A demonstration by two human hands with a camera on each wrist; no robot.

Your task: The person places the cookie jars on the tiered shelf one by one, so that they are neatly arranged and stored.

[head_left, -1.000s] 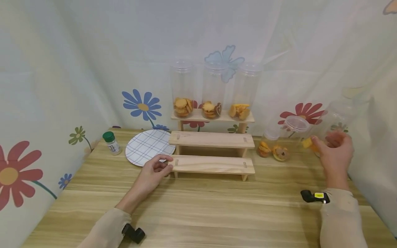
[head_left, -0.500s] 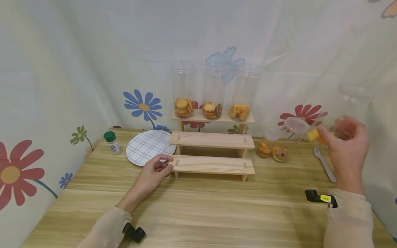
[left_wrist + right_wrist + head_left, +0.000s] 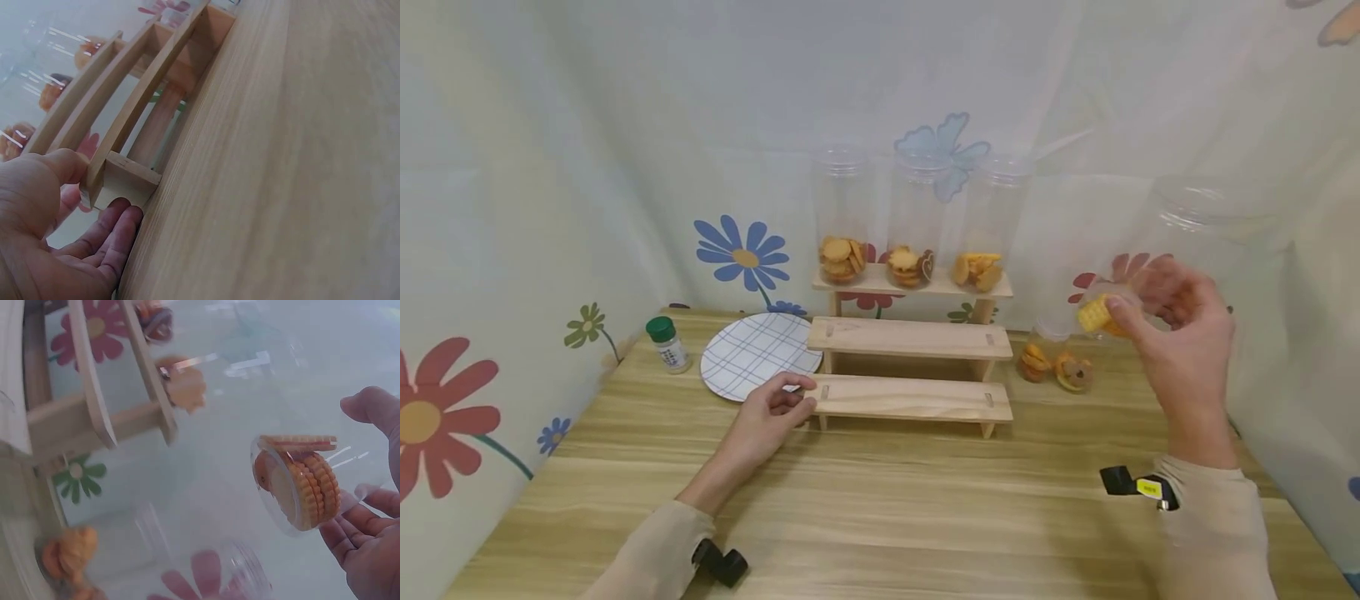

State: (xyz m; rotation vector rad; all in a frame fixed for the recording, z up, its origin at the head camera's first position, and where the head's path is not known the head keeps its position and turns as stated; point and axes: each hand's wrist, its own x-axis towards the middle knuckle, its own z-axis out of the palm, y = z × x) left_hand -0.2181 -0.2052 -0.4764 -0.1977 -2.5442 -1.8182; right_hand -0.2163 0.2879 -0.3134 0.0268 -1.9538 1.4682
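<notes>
My right hand (image 3: 1187,358) holds a tall clear jar (image 3: 1198,221) off the table, to the right of the three-tier wooden shelf (image 3: 910,396). Cookies (image 3: 312,487), some of them sandwich cookies, lie at the jar's bottom; its clear walls are hard to make out. At the shelf's lowest tier, my left hand (image 3: 772,414) grips the left end, thumb above and fingers below, as the left wrist view shows. On the top tier stand three tall clear jars of cookies: a left jar (image 3: 842,212), a middle jar (image 3: 917,221) and a right jar (image 3: 997,221).
Right of the shelf are two smaller cookie jars, one (image 3: 1036,358) beside another (image 3: 1075,371) that the raised jar partly covers. To the left lie a checked plate (image 3: 752,354) and a green-capped shaker (image 3: 668,346). A floral curtain (image 3: 760,108) hangs behind the table (image 3: 880,508).
My right hand went slightly right, then came back left and rose, carrying the jar toward the shelf. The fork seen half a second ago is hidden now. My left hand stays put.
</notes>
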